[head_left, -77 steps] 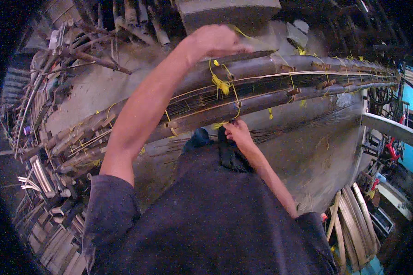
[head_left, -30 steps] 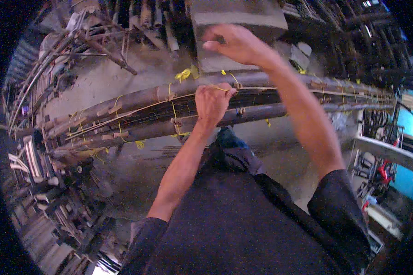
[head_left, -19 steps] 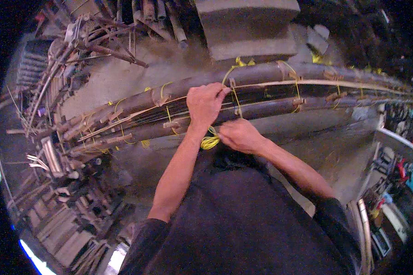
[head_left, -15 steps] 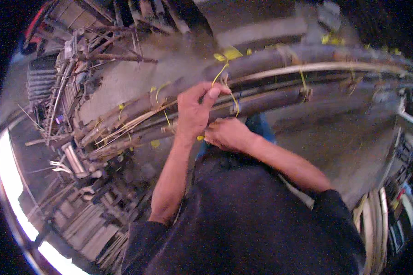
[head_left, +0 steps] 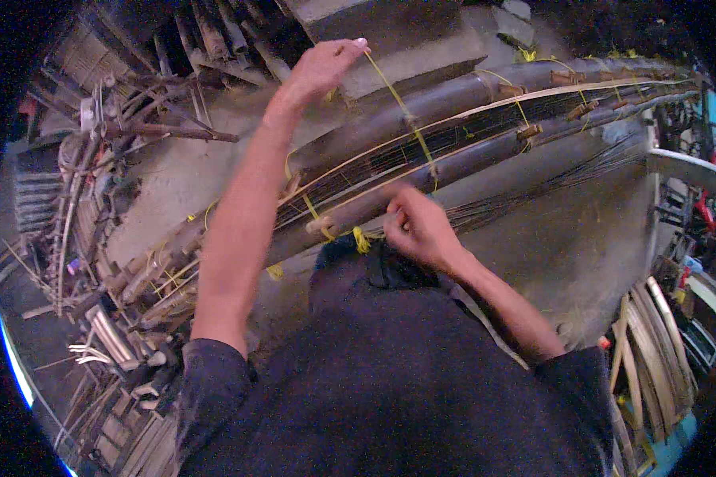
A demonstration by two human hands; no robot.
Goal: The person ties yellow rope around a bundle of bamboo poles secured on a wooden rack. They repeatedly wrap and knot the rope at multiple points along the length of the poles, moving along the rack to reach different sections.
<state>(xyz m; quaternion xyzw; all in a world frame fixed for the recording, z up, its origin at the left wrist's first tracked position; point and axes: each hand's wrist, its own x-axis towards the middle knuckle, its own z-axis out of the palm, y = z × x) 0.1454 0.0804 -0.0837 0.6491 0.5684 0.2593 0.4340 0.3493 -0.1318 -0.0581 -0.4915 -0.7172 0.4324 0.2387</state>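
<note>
Around the work, a large grey block [head_left: 374, 24] fills the top centre, timber poles [head_left: 167, 133] lean together at the upper left, split wood pieces [head_left: 123, 437] lie piled at the lower left, and long curved strips [head_left: 652, 350] stand at the lower right. A dark upper pole [head_left: 445, 99] and a dark lower pole [head_left: 473, 163] run across the floor, with thin dark strands [head_left: 374, 173] and a pale strip [head_left: 485, 109] between them, and small wooden pegs [head_left: 320, 226] at the ties. The left forearm cuts across both poles. The left hand [head_left: 322, 71] is beyond the upper pole, thumb and forefinger pinched on a yellow cord [head_left: 391, 89], which slants taut from the fingertips over both poles toward the near side. The right hand [head_left: 423, 229] is just on the near side of the lower pole, close to the cord's lower end, fingers loosely curled; whether it grips anything cannot be told. A yellow bundle [head_left: 361, 240] hangs just left of it. The right fingertips are blurred, the cord's underside run is hidden, and the poles' far ends fade into clutter.
</note>
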